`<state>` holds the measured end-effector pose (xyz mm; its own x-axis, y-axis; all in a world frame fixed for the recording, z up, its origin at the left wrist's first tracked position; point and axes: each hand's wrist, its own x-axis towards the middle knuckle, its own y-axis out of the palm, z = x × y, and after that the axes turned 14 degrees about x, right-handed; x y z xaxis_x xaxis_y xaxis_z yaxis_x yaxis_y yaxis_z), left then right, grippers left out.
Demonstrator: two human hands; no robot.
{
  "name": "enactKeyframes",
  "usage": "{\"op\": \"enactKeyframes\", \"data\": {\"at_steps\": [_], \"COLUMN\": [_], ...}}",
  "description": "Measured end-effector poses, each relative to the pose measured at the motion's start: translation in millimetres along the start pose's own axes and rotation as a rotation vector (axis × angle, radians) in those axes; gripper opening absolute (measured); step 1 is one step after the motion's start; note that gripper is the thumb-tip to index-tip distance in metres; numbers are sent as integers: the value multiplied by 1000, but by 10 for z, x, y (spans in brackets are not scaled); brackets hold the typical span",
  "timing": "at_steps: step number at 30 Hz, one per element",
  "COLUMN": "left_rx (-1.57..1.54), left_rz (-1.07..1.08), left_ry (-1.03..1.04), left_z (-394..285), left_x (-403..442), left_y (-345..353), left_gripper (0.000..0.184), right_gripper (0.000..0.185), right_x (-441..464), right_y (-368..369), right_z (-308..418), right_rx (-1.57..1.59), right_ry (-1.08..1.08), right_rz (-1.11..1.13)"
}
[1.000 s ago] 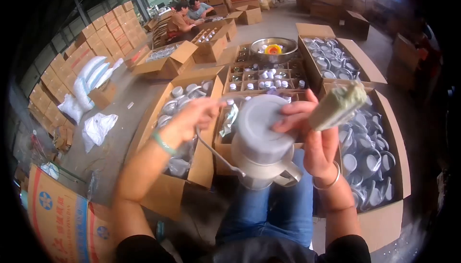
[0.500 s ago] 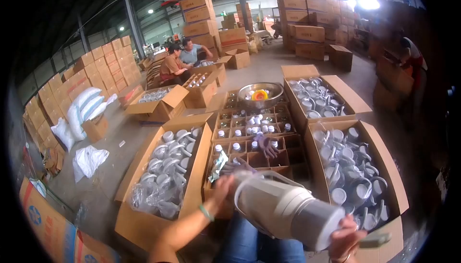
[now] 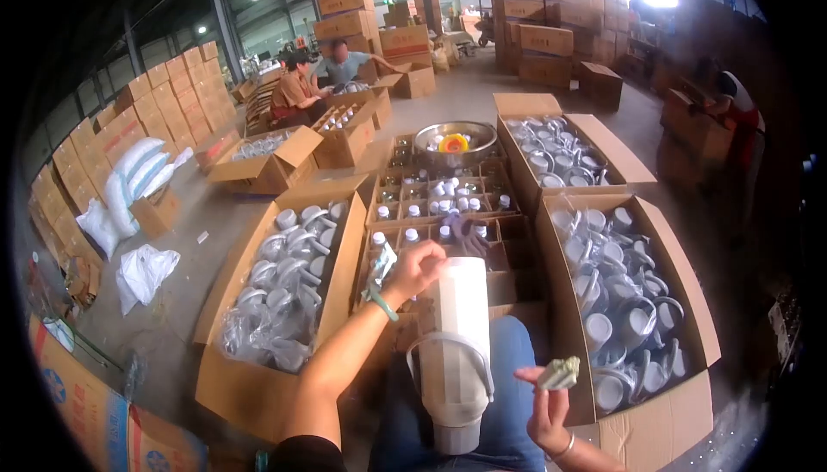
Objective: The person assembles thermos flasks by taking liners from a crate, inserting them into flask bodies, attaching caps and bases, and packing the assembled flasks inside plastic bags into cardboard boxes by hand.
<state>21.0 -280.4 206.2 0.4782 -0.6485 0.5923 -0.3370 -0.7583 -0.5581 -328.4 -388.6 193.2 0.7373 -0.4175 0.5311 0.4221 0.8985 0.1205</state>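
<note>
Your left hand [image 3: 418, 270], its grip unclear, is at the far end of the lengthwise white cylindrical flask [image 3: 454, 347]; your right hand [image 3: 549, 416] pinches a pale-green block [image 3: 560, 374].

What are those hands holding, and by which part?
Left hand: pale flask, by its far end. Right hand: greenish block, pinched at its near edge.

At the left hand [image 3: 419, 269] I see a smooth, matt, plastic-looking jug [image 3: 463, 313]; in the right hand [image 3: 550, 413], a rough, spongy-looking block [image 3: 561, 374]. Beyond both I make out a glossy metal basin [image 3: 455, 160], and rightward a matt cardboard carton [image 3: 687, 278].
</note>
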Motion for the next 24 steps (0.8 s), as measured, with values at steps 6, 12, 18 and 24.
{"op": "enactKeyframes", "data": {"at_steps": [6,12,18,24], "left_rx": [341,-666,-324,-333], "left_rz": [-35,-220,-85,-89], "left_ry": [-48,-317,-295,-61], "left_z": [-539,-405,-537,-988], "left_x": [-64,-148,-544,-476], "left_y": [177,-32,-60,-422], "left_gripper": [28,31,54,66], "right_gripper": [31,35,25,24], "right_x": [846,1764,1922,2055], "right_y": [262,425,429,278], "right_z": [-230,-531,-793,-1177], "right_rx": [258,113,563,746], "right_ry": [-113,-73,265,182], "right_rz": [-45,167,101,-129]}}
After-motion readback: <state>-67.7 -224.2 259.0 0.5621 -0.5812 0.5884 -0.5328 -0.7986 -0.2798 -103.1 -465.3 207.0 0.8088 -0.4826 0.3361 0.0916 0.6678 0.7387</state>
